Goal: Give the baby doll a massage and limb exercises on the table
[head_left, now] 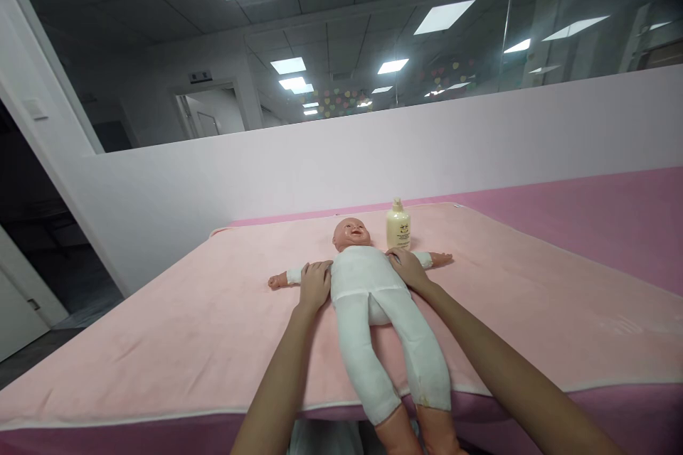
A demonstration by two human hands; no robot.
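Before you is a pink table [613, 231], covered by a peach blanket [176, 327] with white edging. On this blanket, your doll [363, 274] lies face up, and one yellow pump bottle [398, 226] stands upright near its head.

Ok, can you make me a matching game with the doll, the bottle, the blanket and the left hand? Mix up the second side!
1. doll
2. bottle
3. blanket
4. left hand

A. pink, spread out under the doll
B. at the doll's arm on the picture's left side
C. lying face up
D. pale yellow, standing upright

Pairs: 1-C, 2-D, 3-A, 4-B
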